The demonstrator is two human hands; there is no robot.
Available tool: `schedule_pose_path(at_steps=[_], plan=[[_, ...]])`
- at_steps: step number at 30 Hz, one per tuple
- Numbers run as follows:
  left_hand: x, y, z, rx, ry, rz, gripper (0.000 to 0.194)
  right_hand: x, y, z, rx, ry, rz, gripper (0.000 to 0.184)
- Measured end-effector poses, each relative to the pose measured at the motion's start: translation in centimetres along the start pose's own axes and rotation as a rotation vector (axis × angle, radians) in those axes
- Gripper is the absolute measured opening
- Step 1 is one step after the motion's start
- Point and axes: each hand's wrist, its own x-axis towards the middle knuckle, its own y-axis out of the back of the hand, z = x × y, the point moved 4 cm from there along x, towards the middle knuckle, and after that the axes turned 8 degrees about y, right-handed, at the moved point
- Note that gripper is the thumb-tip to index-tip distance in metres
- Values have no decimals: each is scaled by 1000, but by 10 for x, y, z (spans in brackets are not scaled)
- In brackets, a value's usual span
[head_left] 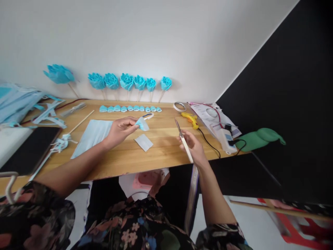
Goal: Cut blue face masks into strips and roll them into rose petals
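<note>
Over the middle of the wooden table, my left hand (121, 130) pinches a small folded piece of blue and white mask fabric (142, 124) between thumb and fingertips. To the right, my right hand (193, 144) is closed around scissors (186, 147) with white handles, their blades pointing away from me. A pale square of fabric (144, 142) lies flat between the hands. Just behind the held piece is a curved white object (149, 115), partly covered. A pale blue mask sheet (91, 137) rests under and left of my left wrist.
A row of small blue petals (130, 108) lies near the wall, with blue fabric flowers (127, 82) on sticks behind it. On the right are a tape roll (179, 106), yellow glue gun (190, 120) and power strip (225, 140). A phone (28, 149) and strap scraps (50, 114) occupy the left.
</note>
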Motion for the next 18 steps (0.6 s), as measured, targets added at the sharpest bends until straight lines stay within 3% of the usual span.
schedule_pose_path(at_steps=[6, 9, 13, 18], plan=[[1, 0, -1, -23, -20, 4, 30, 0, -44, -30, -567, 360, -77, 54], [0, -1, -2, 8, -44, 25, 28, 3, -61, -36, -723, 498, -53, 51], [-2, -3, -3, 40, -90, 28, 27, 6, -74, -36, -810, 549, -15, 52], [-3, -7, 1, 74, -155, -6, 25, 10, -82, -35, -851, 502, -19, 52]])
